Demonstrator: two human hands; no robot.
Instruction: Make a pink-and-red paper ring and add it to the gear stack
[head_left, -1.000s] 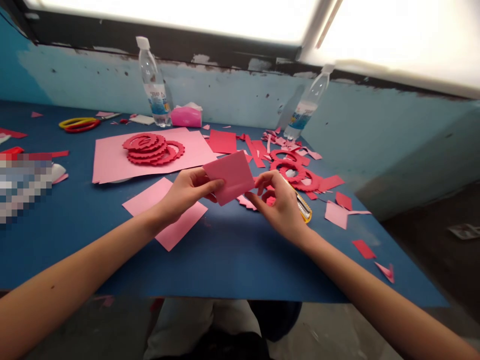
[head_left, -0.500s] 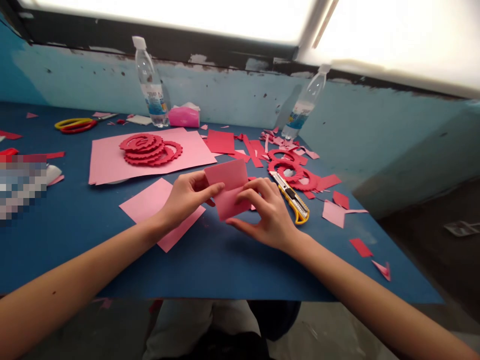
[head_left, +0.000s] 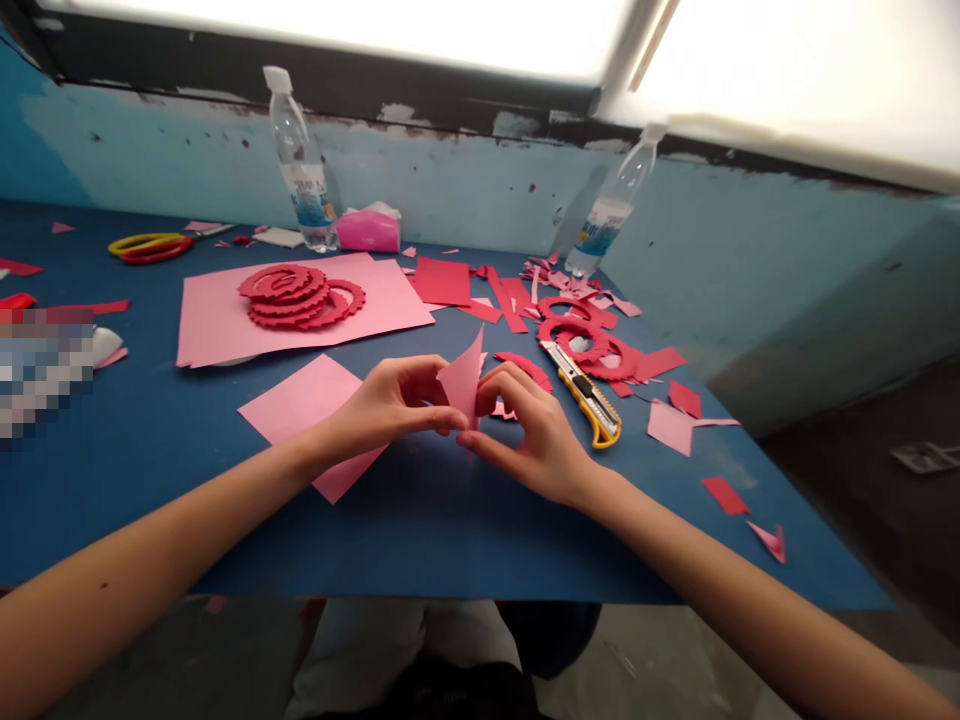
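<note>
A piece of pink paper (head_left: 463, 378) is held up between both hands, bent along a fold and seen nearly edge-on. My left hand (head_left: 397, 402) pinches its near left side with the thumb low on it. From the right, my right hand (head_left: 531, 432) grips the same paper, fingertips curled behind and thumb near the bottom. Beneath my left wrist lies a flat pink paper square (head_left: 289, 398) on the blue table. Just beyond my right fingers a red scalloped piece (head_left: 527, 370) shows in part. Close to that hand rests a yellow utility knife (head_left: 583, 395).
Red scalloped rings (head_left: 300, 300) are piled on large pink sheets (head_left: 210, 320). More rings (head_left: 574, 340) and paper scraps lie at right. Scissors (head_left: 154, 246), a tissue pack (head_left: 369, 232) and two plastic bottles (head_left: 306, 180) stand or lie along the wall.
The pink paper, opened flatter and facing me before, is now folded and turned edge-on. My left thumb has come down and right, nearer my right thumb. The red scalloped piece behind is more exposed.
</note>
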